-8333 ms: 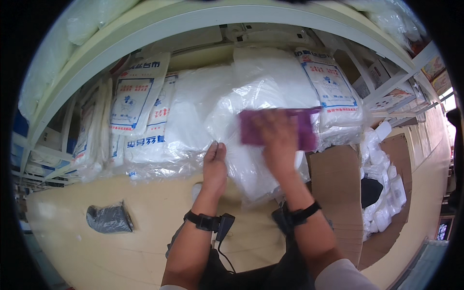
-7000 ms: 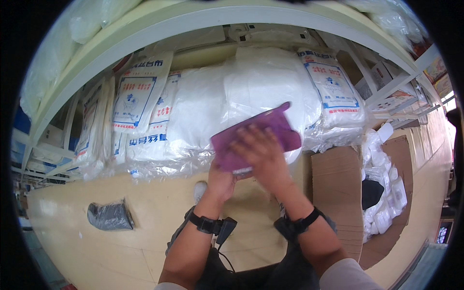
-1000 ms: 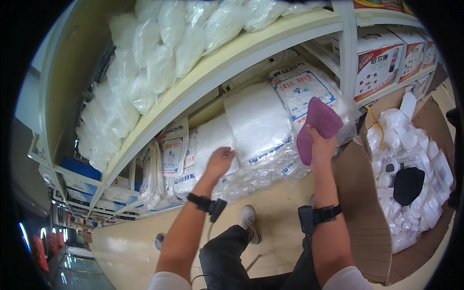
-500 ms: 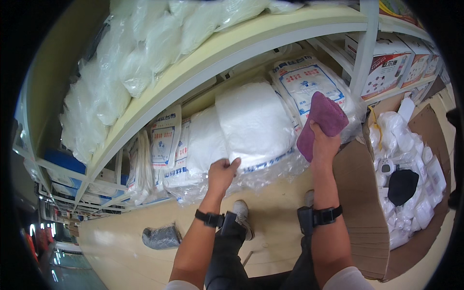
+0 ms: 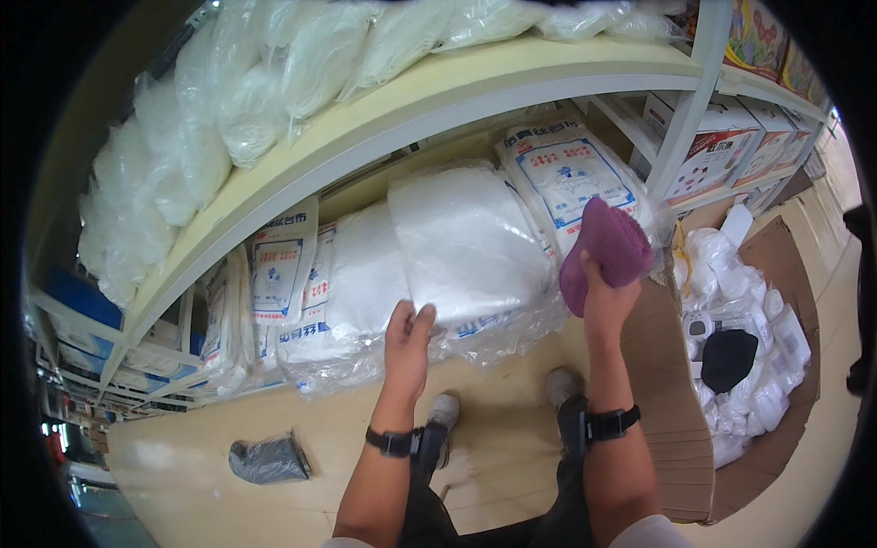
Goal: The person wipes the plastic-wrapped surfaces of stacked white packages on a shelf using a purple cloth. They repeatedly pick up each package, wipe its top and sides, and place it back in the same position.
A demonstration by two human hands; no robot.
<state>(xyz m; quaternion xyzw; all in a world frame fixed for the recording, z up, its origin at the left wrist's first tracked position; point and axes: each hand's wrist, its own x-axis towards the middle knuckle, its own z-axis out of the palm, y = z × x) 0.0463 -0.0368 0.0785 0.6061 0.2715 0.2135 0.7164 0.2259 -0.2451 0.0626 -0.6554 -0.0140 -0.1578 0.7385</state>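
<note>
Nearest to us: our knees and shoes over the tan floor [image 5: 228, 429], w/ a crumpled grey bag [image 5: 268, 459] lying off to our left, well apart from the work.

Next out, our left hand [image 5: 407, 340] rests on the lower front edge of the big clear-plastic bale of white material [image 5: 466, 242], fingers curled loosely over the wrap – steadying it, not a full grip as far as we can tell. Our right hand [image 5: 607, 297] is closed around a purple cloth [image 5: 607, 251], thumb and fingers pinching its lower part; the cloth is lifted, pressed at or just beside the bale's right end, in front of a blue-printed white sack [image 5: 575, 173]. Can't tell if it touches the wrap or the sack.

On our right, a flat sheet of cardboard [image 5: 671, 384] and a heap of white-wrapped packs w/ one black item [image 5: 728, 358] on it.

Further back: the lower shelf stuffed w/ more printed sacks [image 5: 279, 274], and the upper shelf board [image 5: 438, 100] w/ clear bags of white stuff [image 5: 274, 73].

Progress, our judgement: wiping looks mid-way. Cloth is at the right end only; the bale's front, the neighbouring white pack and the left-hand sacks show no sign either way, so we'd count them as still to do.
</note>
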